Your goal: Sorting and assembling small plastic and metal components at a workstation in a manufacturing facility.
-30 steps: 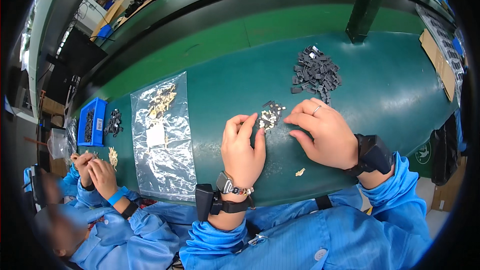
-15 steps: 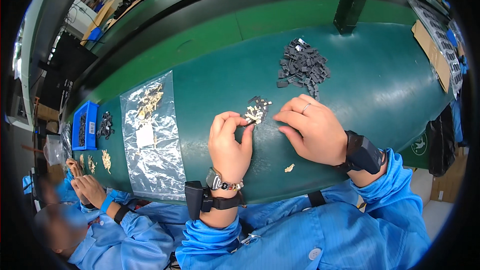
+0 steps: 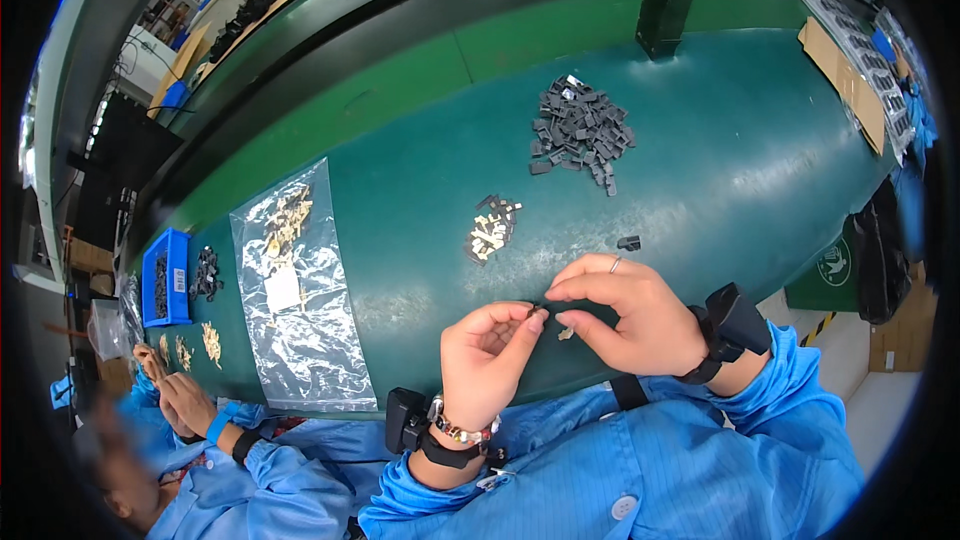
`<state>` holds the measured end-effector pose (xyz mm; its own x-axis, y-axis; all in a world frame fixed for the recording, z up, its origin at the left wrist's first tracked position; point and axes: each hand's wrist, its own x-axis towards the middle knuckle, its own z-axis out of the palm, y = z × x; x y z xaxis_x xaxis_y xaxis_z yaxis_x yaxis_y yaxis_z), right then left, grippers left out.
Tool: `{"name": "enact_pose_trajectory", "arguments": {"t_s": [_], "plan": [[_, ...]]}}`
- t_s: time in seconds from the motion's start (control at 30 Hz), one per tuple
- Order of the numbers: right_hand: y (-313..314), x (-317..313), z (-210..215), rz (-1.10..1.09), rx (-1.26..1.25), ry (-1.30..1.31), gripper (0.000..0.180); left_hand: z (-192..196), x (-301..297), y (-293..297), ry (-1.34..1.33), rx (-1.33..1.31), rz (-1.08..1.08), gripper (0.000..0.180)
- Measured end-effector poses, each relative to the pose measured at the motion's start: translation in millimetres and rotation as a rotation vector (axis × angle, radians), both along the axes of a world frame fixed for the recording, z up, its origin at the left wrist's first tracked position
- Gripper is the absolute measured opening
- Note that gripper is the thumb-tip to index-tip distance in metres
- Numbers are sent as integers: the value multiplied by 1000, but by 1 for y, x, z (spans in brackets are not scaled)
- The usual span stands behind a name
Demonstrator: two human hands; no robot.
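Note:
My left hand (image 3: pixel 487 355) pinches a small dark piece (image 3: pixel 540 311) between thumb and fingertips, close to the table's near edge. Just to its right, my right hand (image 3: pixel 635 315) has thumb and index finger apart, their tips beside that piece; nothing shows between them. A cream-coloured scrap (image 3: pixel 566 333) lies partly hidden by the right thumb. Beyond the right hand a small black plastic part (image 3: pixel 628 242) rests alone on the green mat (image 3: pixel 420 200). Farther off lies a small pile of cream and dark pieces (image 3: pixel 491 230), and behind it a bigger heap of dark grey plastic parts (image 3: pixel 583 128).
A clear plastic bag (image 3: pixel 335 350) with cream pieces on it lies left of my hands. Past it are a blue bin (image 3: pixel 180 315), small piles, and a co-worker's hands (image 3: pixel 185 402). A dark green post (image 3: pixel 665 5) rises behind the heap; cardboard (image 3: pixel 845 85) lies far right.
Both hands have drawn back from the small cream-and-dark pile toward the near edge and come together. A black part now lies beyond the right hand. The view has shifted slightly.

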<state>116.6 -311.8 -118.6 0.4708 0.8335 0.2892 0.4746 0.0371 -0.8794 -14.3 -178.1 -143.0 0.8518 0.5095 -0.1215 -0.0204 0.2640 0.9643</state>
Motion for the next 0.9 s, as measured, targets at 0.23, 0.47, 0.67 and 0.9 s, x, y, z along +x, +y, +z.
{"name": "enact_pose_trajectory", "arguments": {"t_s": [0.23, 0.47, 0.67, 0.9], "plan": [[-6, -14, -2, 53, -3, 15, 11, 3, -17, -8, 27, -16, -70, 13], [-16, -21, -15, 53, 154, -335, 18, 13, -34, -11, 113, -214, -157, 10], [-21, -21, -16, 105, 234, -501, 22, 8, -38, -14, 93, -305, -197, 10], [-21, -29, -23, 71, 220, -307, 19, 6, -39, -17, 69, -275, -206, 9]]}}
